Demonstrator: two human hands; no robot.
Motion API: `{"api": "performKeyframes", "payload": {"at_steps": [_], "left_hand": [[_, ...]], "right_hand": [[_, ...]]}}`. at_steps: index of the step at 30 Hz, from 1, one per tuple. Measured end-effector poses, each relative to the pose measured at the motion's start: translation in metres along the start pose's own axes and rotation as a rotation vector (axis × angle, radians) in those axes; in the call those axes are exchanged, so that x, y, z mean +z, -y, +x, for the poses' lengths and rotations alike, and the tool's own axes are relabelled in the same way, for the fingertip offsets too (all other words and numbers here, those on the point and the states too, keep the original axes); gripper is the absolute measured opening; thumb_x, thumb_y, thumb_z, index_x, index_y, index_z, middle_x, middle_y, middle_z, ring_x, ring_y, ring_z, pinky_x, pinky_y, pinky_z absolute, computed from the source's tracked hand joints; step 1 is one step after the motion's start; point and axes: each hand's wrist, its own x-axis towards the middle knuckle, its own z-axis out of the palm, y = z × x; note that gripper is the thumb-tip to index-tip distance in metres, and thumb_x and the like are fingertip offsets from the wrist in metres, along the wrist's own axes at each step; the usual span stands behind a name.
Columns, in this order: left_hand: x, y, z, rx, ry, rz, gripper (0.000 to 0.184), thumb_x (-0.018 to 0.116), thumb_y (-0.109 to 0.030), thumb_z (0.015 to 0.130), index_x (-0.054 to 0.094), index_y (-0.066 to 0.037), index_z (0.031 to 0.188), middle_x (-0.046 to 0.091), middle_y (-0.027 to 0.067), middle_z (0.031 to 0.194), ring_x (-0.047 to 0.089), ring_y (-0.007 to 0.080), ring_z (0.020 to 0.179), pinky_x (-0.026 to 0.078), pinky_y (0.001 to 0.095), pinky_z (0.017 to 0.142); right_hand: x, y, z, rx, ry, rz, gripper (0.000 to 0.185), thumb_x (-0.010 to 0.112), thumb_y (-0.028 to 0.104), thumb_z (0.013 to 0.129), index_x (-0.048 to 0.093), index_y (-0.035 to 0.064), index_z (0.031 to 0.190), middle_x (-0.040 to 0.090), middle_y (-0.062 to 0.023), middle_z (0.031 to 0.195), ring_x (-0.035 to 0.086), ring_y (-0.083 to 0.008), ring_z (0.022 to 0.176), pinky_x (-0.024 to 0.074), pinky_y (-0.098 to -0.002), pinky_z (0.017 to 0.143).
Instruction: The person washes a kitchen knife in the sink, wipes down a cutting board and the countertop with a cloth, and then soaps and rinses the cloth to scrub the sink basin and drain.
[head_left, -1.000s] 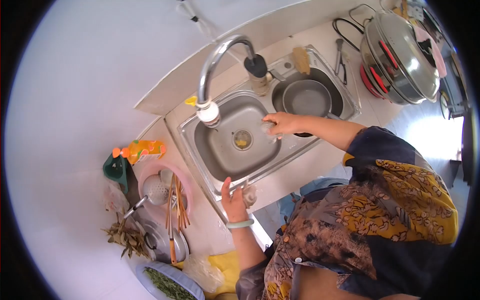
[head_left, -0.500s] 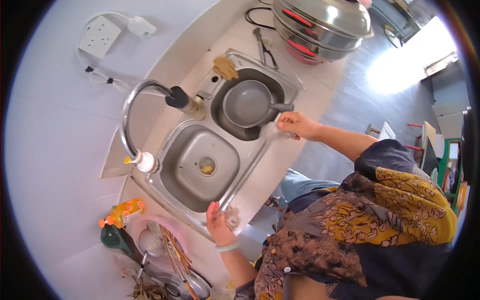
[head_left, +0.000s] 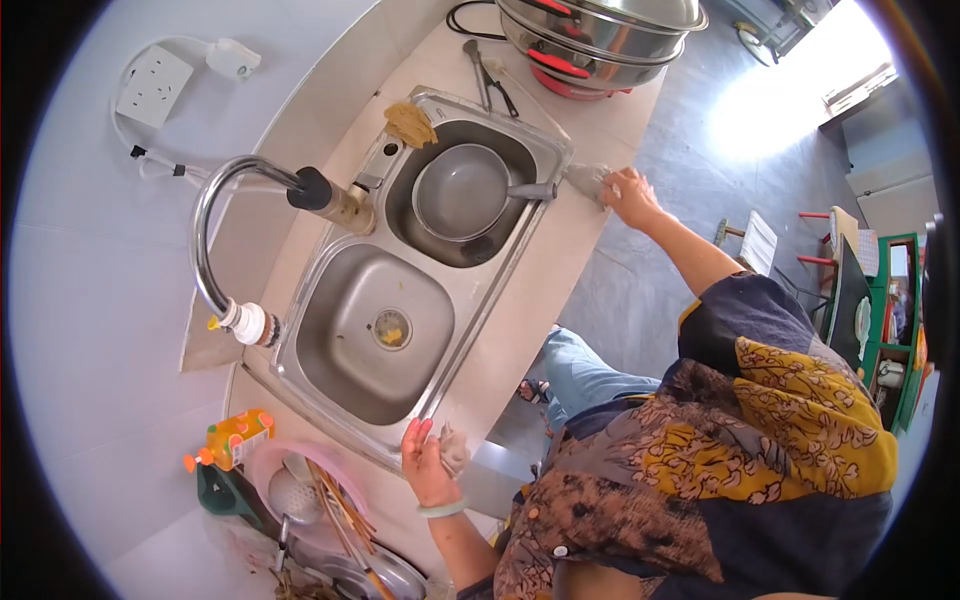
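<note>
My right hand [head_left: 630, 197] is closed on one end of a thin grey rag [head_left: 588, 182], which lies on the front strip of counter beside the pan's handle. My left hand [head_left: 430, 468] is by the near corner of the sink, some fingers stretched out. A crumpled grey cloth [head_left: 453, 452] sits against its palm and seems held there by the thumb. Between my hands lies the double steel sink [head_left: 450, 345]. A grey frying pan [head_left: 460, 193] rests in the far basin, its handle over the rim. Yellow scraps [head_left: 391, 334] lie at the near basin's drain.
A curved faucet [head_left: 205, 225] arches over the sink. A tan cloth [head_left: 410, 124] and tongs [head_left: 488, 80] lie at the far end, near a large steel steamer [head_left: 600, 45]. An orange bottle [head_left: 238, 438] and a pink basin [head_left: 270, 462] with utensils stand nearby.
My right hand has drawn the rag off the sink rim onto the counter, towards its front edge. My left hand and its cloth have shifted slightly away from the sink. The view has shifted.
</note>
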Motion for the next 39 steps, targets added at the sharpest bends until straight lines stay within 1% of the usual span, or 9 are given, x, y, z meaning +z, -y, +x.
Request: {"api": "performKeyframes", "payload": {"at_steps": [2,5,9,12,15,19,25,33,39], "left_hand": [[-0.004,0.0,-0.004,0.005,-0.008,0.01,0.042,0.047,-0.002,0.091,0.045,0.004,0.133,0.056,0.0171,0.124,0.058,0.0217,0.106,0.052,0.0328,0.087],[-0.012,-0.003,-0.013,0.003,-0.026,0.001,0.041,0.048,-0.003,0.092,0.046,0.003,0.132,0.056,0.0166,0.123,0.06,0.0215,0.102,0.053,0.0321,0.085],[-0.021,-0.015,-0.02,0.048,-0.05,-0.074,0.04,0.049,-0.004,0.092,0.047,0.001,0.132,0.056,0.0153,0.123,0.062,0.0215,0.098,0.055,0.0321,0.08],[-0.025,-0.019,-0.026,0.089,-0.074,-0.123,0.04,0.05,-0.005,0.093,0.048,-0.001,0.132,0.057,0.0145,0.123,0.063,0.0219,0.097,0.056,0.0331,0.079],[-0.033,-0.019,-0.035,0.102,-0.095,-0.162,0.039,0.049,-0.005,0.093,0.048,-0.001,0.132,0.057,0.0147,0.123,0.062,0.0223,0.099,0.055,0.0339,0.081],[-0.054,-0.013,-0.054,0.157,-0.119,-0.183,0.039,0.048,-0.005,0.093,0.049,-0.001,0.131,0.056,0.0158,0.124,0.06,0.0225,0.102,0.054,0.0344,0.085],[-0.082,-0.026,-0.096,0.23,-0.235,-0.253,0.04,0.048,-0.003,0.092,0.049,0.0,0.132,0.055,0.0171,0.126,0.059,0.022,0.104,0.053,0.034,0.087],[-0.112,-0.015,-0.146,0.256,-0.377,-0.34,0.043,0.046,0.0,0.091,0.046,0.002,0.134,0.055,0.018,0.127,0.058,0.0228,0.108,0.05,0.0358,0.093],[-0.112,-0.015,-0.166,0.237,-0.485,-0.292,0.043,0.048,-0.005,0.092,0.045,0.002,0.134,0.054,0.0179,0.128,0.059,0.0252,0.106,0.052,0.0377,0.09]], "right_hand": [[-0.02,0.02,0.006,-0.055,-0.005,-0.083,0.035,0.064,0.025,0.085,0.061,0.0122,0.117,0.057,-0.0147,0.112,0.053,-0.034,0.109,0.0449,-0.0407,0.092],[-0.028,0.043,0.009,-0.094,0.14,0.044,0.034,0.064,0.024,0.084,0.062,0.0112,0.116,0.057,-0.0146,0.108,0.054,-0.0335,0.109,0.0442,-0.0411,0.094],[0.009,0.027,0.026,-0.145,0.222,-0.124,0.036,0.06,0.018,0.086,0.06,0.0114,0.121,0.056,-0.0161,0.112,0.055,-0.0347,0.111,0.0462,-0.0442,0.093],[0.024,0.03,0.014,-0.096,0.21,-0.085,0.039,0.057,0.015,0.084,0.059,0.0101,0.122,0.056,-0.0211,0.109,0.055,-0.0389,0.109,0.0465,-0.0457,0.092],[0.069,0.031,-0.03,-0.275,0.06,0.062,0.04,0.056,0.015,0.082,0.058,0.0088,0.122,0.055,-0.0258,0.108,0.054,-0.0425,0.108,0.0459,-0.0477,0.091],[0.064,0.107,-0.11,-0.182,0.284,0.109,0.046,0.056,0.015,0.082,0.051,0.0051,0.127,0.053,-0.0282,0.117,0.052,-0.0435,0.112,0.0436,-0.0484,0.096],[0.115,0.206,-0.203,-0.541,0.589,0.037,0.054,0.058,0.019,0.085,0.037,-0.0037,0.129,0.049,-0.0278,0.123,0.05,-0.0406,0.117,0.0425,-0.0474,0.099],[0.146,0.297,-0.291,-0.749,0.961,0.108,0.057,0.059,0.021,0.088,0.035,-0.0029,0.133,0.047,-0.026,0.128,0.055,-0.0424,0.113,0.0478,-0.0482,0.09],[0.151,0.362,-0.34,-0.96,1.213,0.078,0.037,0.054,0.017,0.092,0.044,-0.0005,0.124,0.049,-0.0236,0.124,0.057,-0.0398,0.111,0.0482,-0.0482,0.09]]}}
